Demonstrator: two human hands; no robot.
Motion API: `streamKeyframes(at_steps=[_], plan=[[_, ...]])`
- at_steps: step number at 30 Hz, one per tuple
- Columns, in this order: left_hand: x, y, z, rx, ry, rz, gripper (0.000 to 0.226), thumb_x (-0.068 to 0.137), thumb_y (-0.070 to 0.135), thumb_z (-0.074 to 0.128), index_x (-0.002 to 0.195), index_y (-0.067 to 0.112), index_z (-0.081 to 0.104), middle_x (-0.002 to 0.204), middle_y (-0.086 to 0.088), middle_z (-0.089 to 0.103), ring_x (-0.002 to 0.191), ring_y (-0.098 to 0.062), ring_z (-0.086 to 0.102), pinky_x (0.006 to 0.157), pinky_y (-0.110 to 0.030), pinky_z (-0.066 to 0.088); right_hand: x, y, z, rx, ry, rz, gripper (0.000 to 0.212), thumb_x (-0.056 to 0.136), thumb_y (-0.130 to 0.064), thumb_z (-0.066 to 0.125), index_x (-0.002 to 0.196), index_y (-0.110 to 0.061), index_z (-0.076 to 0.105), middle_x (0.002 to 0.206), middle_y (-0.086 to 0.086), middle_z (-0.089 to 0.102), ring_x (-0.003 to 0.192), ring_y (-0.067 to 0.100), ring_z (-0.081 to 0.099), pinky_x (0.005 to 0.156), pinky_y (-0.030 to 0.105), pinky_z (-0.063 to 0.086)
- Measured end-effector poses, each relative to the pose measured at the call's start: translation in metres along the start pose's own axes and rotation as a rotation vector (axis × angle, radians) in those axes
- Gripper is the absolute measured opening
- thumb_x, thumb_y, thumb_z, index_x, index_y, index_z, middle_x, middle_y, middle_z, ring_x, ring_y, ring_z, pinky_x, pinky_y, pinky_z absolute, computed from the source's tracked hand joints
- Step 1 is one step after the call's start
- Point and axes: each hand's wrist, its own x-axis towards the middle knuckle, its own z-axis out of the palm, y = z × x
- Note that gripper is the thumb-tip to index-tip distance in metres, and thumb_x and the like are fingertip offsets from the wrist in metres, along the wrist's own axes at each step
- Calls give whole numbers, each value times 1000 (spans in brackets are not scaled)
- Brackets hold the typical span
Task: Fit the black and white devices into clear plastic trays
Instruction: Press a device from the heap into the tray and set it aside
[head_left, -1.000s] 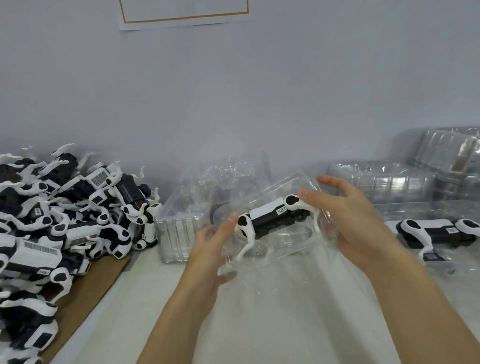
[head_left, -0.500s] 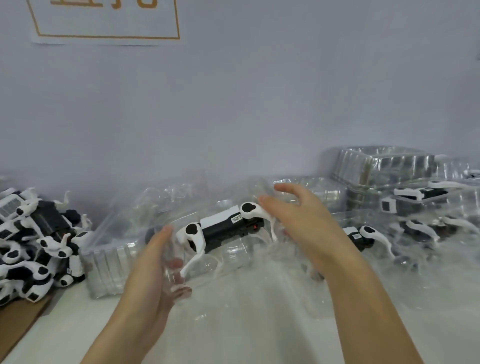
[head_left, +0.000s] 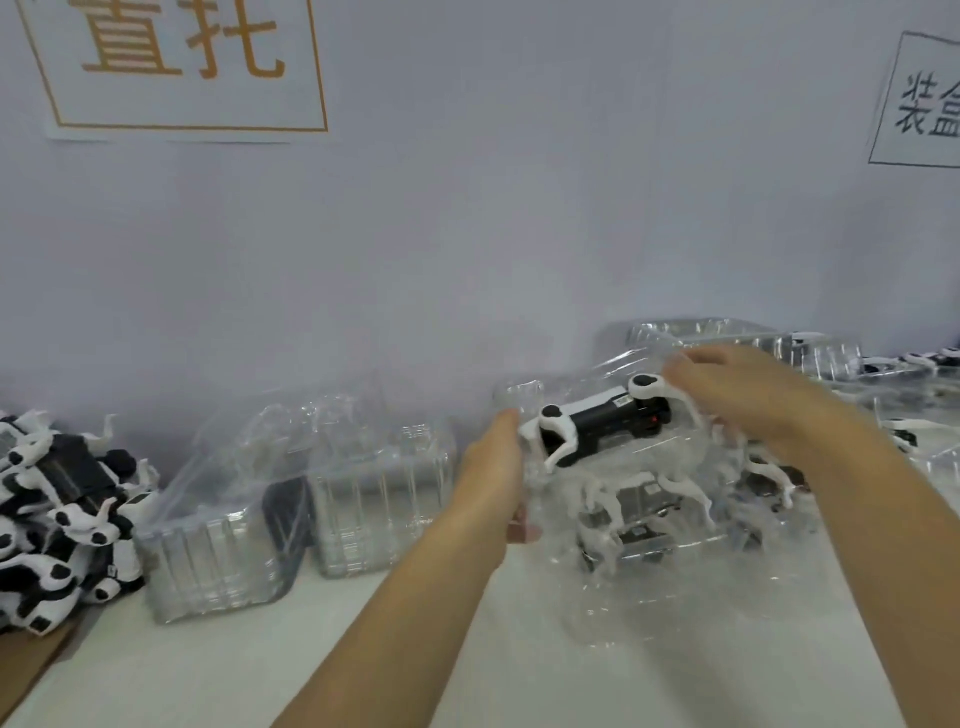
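Note:
A clear plastic tray is held up in the air at centre right, with a black and white device lying in it. My left hand grips the tray's left end, thumb on top and fingers underneath. My right hand holds the tray's right end, fingers over the device's white leg. Below the held tray lie other filled trays with devices in them.
A heap of loose black and white devices lies at the left on a brown board. Stacks of empty clear trays stand against the wall at centre left. More filled trays are stacked at the far right. Paper signs hang on the wall.
Both hands have carried the tray with the device to the right, over the filled trays. My view has swung right and up, so the loose heap sits further left.

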Motion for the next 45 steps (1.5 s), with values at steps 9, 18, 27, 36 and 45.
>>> streamKeyframes(at_steps=[9,18,27,36,45], plan=[[27,-3,29,151,3,-25,48,101,53,34,130,18,51,79,-4,47,57,-17,40,59,-25,38,13,13,16,-284,19,-46,39,98,-29,52,135,-17,54,139,6,54,108,23,52,82,32,45],[52,-4,48,123,108,-40,58,98,50,34,145,17,42,134,-10,55,118,-30,54,104,-42,45,3,12,68,-330,130,-142,43,96,-37,51,138,-28,53,143,6,48,134,28,42,112,52,34],[53,-12,40,91,4,28,50,99,45,35,139,19,49,127,-7,59,96,-24,55,79,-33,43,-2,5,84,-345,157,-183,35,97,-44,50,127,-33,63,130,-3,63,126,24,50,107,49,38],[56,8,43,87,59,36,48,98,34,34,130,9,59,124,-13,64,113,-33,61,95,-40,47,0,2,72,-238,330,-229,29,96,-37,51,119,-32,66,125,-1,63,122,26,52,100,46,37],[59,-3,59,195,-7,53,59,92,49,37,141,19,48,142,-12,54,141,-31,39,119,-47,25,2,2,84,-229,225,-196,26,93,-32,51,113,-32,68,119,0,66,116,27,55,100,49,41]])
